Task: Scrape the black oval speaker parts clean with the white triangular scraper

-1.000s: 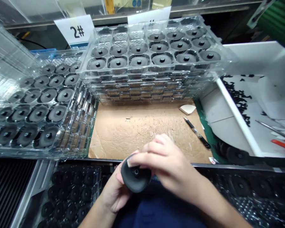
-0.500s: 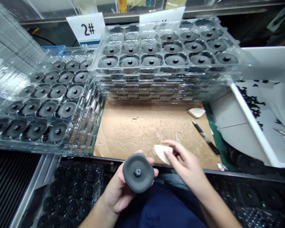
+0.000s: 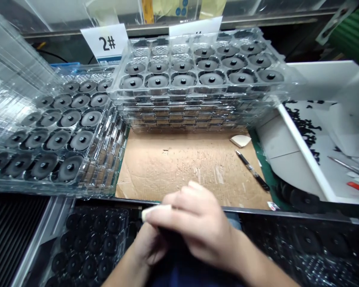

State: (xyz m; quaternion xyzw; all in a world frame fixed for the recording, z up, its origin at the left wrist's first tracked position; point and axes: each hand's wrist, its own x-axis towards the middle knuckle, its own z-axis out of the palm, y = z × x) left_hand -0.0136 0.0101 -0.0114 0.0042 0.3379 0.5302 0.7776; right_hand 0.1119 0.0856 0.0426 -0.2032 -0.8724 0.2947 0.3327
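My left hand (image 3: 146, 247) cups a dark rubbery disc (image 3: 167, 233) low at the centre, and my right hand (image 3: 194, 221) covers most of it from above. Pinched in my right fingertips is a pale wedge of chalk-like material (image 3: 151, 212), with only its tip showing. It sits over the disc, but the contact between them is hidden. A second pale wedge (image 3: 241, 140) lies on the cardboard sheet (image 3: 182, 167), well beyond my hands.
Transparent trays of dark discs stand stacked ahead (image 3: 197, 95) and at left (image 3: 107, 159), with a "2#" card (image 3: 104, 42) behind. More discs sit in a tray (image 3: 89, 243) below. A black pen (image 3: 253, 170) lies on the cardboard. At right is a white bin (image 3: 302, 151) holding black scraps.
My right hand has moved left with the pale wedge and now lies over the disc, hiding its face. The view has shifted slightly.
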